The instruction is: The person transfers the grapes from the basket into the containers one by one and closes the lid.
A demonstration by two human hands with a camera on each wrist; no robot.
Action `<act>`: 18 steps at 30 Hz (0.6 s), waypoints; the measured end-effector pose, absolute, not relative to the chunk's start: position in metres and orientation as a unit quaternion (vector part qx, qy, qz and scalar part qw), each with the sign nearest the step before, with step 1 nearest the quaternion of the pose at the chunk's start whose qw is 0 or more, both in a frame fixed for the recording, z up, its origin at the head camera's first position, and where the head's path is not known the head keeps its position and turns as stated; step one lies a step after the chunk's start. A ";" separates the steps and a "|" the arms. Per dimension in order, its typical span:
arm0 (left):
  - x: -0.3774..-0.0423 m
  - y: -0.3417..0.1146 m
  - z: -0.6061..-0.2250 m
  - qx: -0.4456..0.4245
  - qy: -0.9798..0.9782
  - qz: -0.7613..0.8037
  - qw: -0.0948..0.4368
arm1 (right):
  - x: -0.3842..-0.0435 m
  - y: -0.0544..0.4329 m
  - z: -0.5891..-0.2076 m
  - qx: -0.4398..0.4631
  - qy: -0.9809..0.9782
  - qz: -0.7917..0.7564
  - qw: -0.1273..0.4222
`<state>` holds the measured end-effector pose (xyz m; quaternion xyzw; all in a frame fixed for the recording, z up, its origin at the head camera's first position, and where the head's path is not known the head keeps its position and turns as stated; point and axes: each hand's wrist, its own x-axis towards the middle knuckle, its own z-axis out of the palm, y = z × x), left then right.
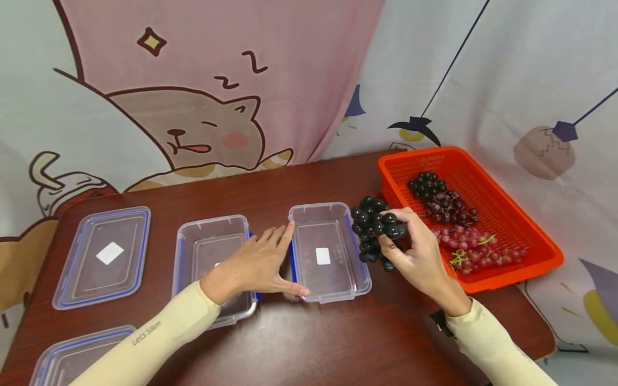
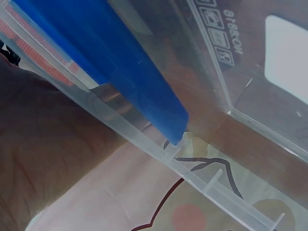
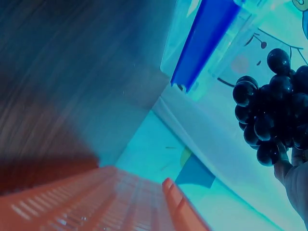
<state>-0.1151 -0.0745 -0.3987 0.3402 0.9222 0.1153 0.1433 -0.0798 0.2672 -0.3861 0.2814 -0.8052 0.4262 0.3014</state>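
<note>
bunch of black grapes (image 1: pixel 374 228), clamped in the fingers of the right hand (image 1: pixel 419 258), hangs beside the right rim of a clear rectangular plastic box (image 1: pixel 333 281); the left hand (image 1: pixel 258 264), fingers apart, touches its left side. squeezing could detach grapes; uneven pressing might tip the box.

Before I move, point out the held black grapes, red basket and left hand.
Held black grapes (image 1: pixel 369 221), head view, bunch's middle.
Red basket (image 1: pixel 487 198), head view, inner right wall.
Left hand (image 1: pixel 258 262), head view, back of hand.

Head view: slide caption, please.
Right hand holds black grapes beside an open plastic box, left hand at its edge.
</note>
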 end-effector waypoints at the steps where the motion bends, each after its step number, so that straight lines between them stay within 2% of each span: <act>1: -0.115 -0.075 -0.399 0.340 0.922 0.116 0.143 | -0.079 0.266 -0.387 0.287 -0.805 0.426 0.297; 18: -0.115 -0.074 -0.398 0.336 0.924 0.109 0.146 | -0.080 0.243 -0.400 0.369 -0.802 0.376 0.281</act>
